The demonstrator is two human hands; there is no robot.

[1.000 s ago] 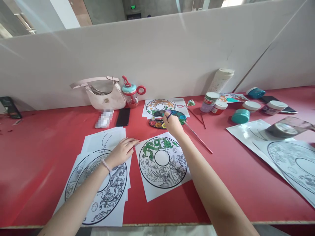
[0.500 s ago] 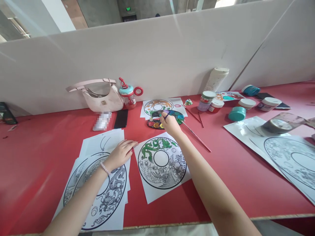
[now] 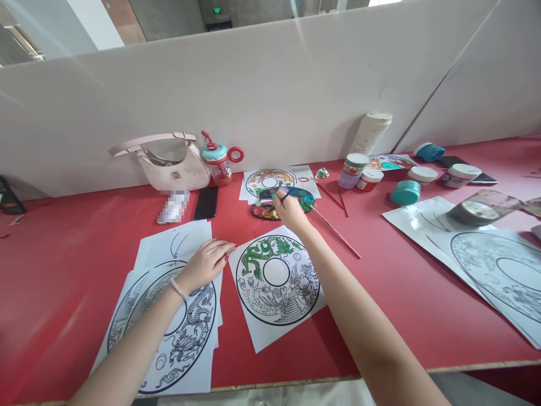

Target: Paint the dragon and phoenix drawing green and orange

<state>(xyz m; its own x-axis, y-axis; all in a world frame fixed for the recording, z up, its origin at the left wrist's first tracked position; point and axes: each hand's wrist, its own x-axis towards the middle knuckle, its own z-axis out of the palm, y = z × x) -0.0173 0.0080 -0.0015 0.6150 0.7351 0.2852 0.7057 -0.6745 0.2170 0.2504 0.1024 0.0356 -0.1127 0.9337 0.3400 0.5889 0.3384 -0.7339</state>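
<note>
My right hand is closed on a thin red paintbrush whose tip end reaches into the round paint palette beyond it; the handle trails back right over the red table. A white sheet with a round dragon drawing, partly painted green at the top, lies in front of me. My left hand rests with fingers stretched out on a stack of similar uncoloured drawings, fingertips at the left edge of the dragon sheet.
A pink handbag, a small bottle, a black phone and a coloured drawing lie by the white partition. Several paint jars, two loose brushes and more drawings are at the right.
Both hands stay nearly where they were; the right hand keeps the brush at the palette. The view has shifted slightly.
</note>
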